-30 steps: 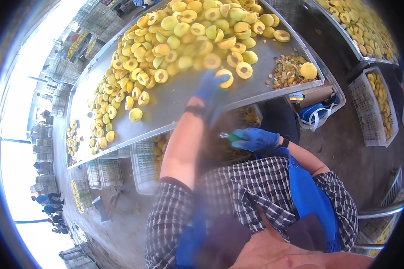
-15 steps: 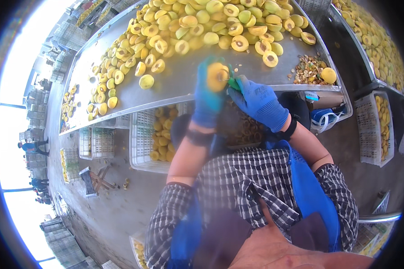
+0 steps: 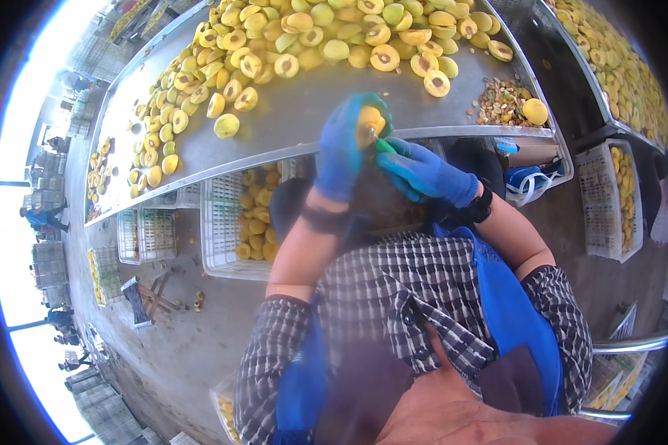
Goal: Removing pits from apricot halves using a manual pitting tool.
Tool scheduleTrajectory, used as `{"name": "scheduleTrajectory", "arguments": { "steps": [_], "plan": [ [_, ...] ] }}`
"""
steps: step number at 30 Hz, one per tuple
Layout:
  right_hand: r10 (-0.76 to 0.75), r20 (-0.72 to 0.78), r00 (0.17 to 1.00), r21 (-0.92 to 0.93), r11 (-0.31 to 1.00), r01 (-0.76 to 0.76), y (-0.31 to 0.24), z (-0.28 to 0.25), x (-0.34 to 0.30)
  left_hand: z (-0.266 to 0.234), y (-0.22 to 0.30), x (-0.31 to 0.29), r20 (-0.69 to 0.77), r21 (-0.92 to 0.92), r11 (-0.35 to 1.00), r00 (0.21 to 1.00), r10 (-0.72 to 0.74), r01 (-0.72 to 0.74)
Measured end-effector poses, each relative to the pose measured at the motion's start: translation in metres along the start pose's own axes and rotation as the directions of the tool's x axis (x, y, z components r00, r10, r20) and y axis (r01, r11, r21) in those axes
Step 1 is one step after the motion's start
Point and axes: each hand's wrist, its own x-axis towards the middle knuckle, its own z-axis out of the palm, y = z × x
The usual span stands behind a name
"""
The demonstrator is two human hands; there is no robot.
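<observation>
My left hand [image 3: 338, 157], in a blue and teal glove, is wrapped round a yellow peach half [image 3: 369, 119] just over the table's near edge. My gloved right hand [image 3: 439, 176] grips a small tool by its green handle [image 3: 384, 146]. The tool's metal end meets the cut side of the fruit; how deep it goes is too blurred to tell. Beyond my hands, many halved peaches [image 3: 335, 50] lie heaped on the metal table [image 3: 304, 119], several with dark pit hollows facing up.
Loose pits [image 3: 497, 101] and a peach [image 3: 534, 111] lie at the table's right corner. Under the near edge stands a white crate [image 3: 223, 222] of yellow fruit. Another fruit crate [image 3: 600, 208] is at right, below a second heaped table [image 3: 608, 59]. Stacked crates and people are far left.
The whole view has shifted slightly, so the table sits further left and higher. My right hand has turned and dropped a little beside the peach half. Both hands keep their grip.
</observation>
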Motion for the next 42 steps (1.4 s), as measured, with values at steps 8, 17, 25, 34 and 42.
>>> {"name": "scheduleTrajectory", "arguments": {
  "steps": [8,17,25,34,42],
  "plan": [
    [-0.264,0.114,0.958,-0.618,0.736,0.277,-0.006,-0.018,-0.022,0.017,-0.03,-0.006,0.061,0.188,0.981,0.998,0.027,-0.038],
    [-0.246,0.238,0.94,-0.826,0.458,0.329,0.033,-0.051,-0.041,-0.014,-0.027,-0.005,0.081,0.623,0.768,0.989,0.125,-0.148],
    [-0.383,0.272,0.883,-0.955,0.004,0.296,0.035,-0.073,-0.059,-0.152,-0.008,-0.019,-0.249,0.923,0.195,0.902,-0.353,0.332],
    [-0.316,0.518,0.795,-0.826,0.058,0.561,0.041,-0.094,-0.062,0.074,-0.051,0.117,0.331,0.802,0.588,0.9,-0.283,-0.11],
    [0.029,0.121,0.992,-0.903,0.418,0.098,-0.001,-0.058,-0.09,0.158,-0.09,0.133,0.637,0.728,0.471,0.746,-0.196,-0.498]
  ]
}}
